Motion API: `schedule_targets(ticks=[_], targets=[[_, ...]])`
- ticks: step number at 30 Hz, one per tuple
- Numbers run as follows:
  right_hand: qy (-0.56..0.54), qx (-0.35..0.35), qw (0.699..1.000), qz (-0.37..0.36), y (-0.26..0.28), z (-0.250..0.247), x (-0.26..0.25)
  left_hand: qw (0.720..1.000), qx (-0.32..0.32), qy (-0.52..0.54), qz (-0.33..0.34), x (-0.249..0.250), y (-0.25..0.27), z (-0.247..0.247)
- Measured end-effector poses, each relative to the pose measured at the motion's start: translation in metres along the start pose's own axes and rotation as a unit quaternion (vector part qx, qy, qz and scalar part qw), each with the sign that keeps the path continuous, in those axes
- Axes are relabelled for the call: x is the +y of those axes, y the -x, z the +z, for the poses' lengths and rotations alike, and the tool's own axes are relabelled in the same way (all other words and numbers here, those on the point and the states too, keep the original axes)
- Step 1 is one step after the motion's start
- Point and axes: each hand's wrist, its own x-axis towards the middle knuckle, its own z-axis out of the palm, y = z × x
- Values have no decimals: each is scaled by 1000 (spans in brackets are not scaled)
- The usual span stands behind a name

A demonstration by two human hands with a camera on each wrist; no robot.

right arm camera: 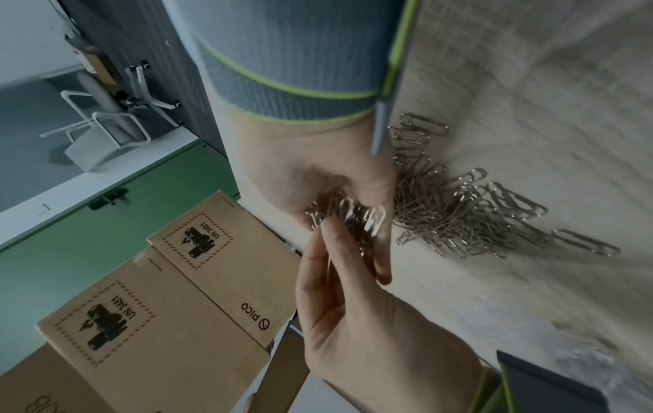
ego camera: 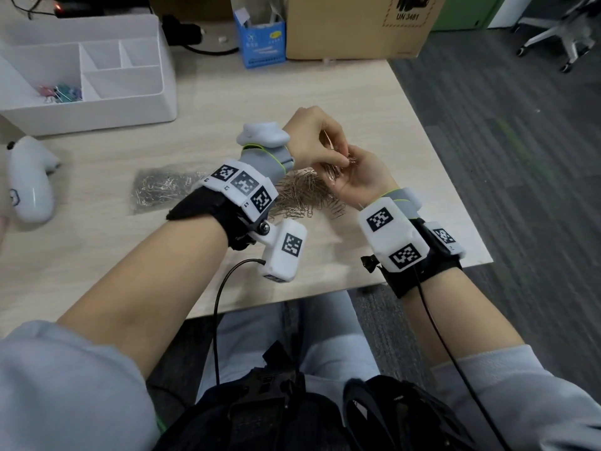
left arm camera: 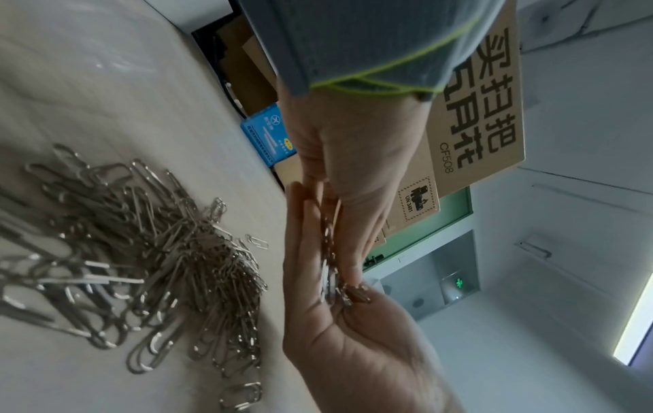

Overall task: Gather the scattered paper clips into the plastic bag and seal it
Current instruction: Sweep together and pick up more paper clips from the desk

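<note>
A heap of silver paper clips lies on the pale wooden table. Just above its right side my two hands meet. My left hand, back up, curls its fingers round a bunch of clips. My right hand is cupped palm-up against it and holds the same bunch. A clear plastic bag with metal pieces inside lies flat on the table, left of the heap, and neither hand touches it.
A white desk organiser with coloured binder clips stands at the back left. A white handheld device lies at the left edge. A blue box and a cardboard box stand at the back. The table's right edge runs close to my right hand.
</note>
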Motion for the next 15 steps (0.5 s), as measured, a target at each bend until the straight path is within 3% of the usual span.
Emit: schedule_targets(ticks=[3,5,8,10,13,15], targets=[[-12,18,1000,-14,1,0,0,999,17,24,15,2,2,-4],[-31,26,999,-12,3,-3,-1,997,72,25,27,-1,3,-8],[-71,45,996,-3,9,-9,-6,993,120,-10,-21,-16,7,-14],[-91,64,994,-8,12,-12,-10,995,52,-47,-76,-25,13,-13],[-91,77,993,-17,17,-14,-14,980,-83,-153,-94,-28,25,1],[-91,83,992,-16,19,-16,-13,968,-94,-211,-97,-29,29,13]])
